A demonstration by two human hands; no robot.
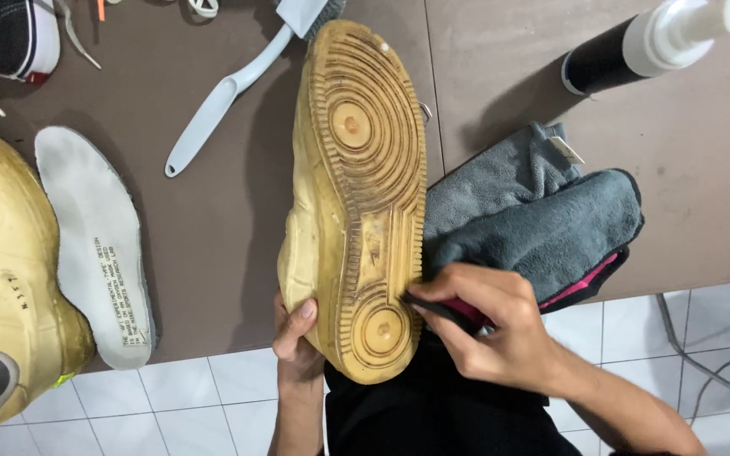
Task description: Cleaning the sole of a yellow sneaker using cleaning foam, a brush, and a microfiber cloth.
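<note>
Two bare hands worked a yellowed rubber-soled shoe (pixel 356 194) turned sole-up at the near edge of the brown desk (pixel 213 219). The left hand (pixel 297 333) gripped its heel from the left side, fingers closed on it. The right hand (pixel 487 325) pinched a thin dark tool (pixel 437 308) against the heel tread, just beside a grey folded cloth (pixel 542 224).

A home shoe-cleaning spot, by the look of it; a brown table (pixel 213 228) over white floor tiles (pixel 187 397). A long-handled brush (pixel 226 93), spray bottle (pixel 652 38), grey cloth (pixel 542 219) and loose insole (pixel 95 245) lie about.
</note>
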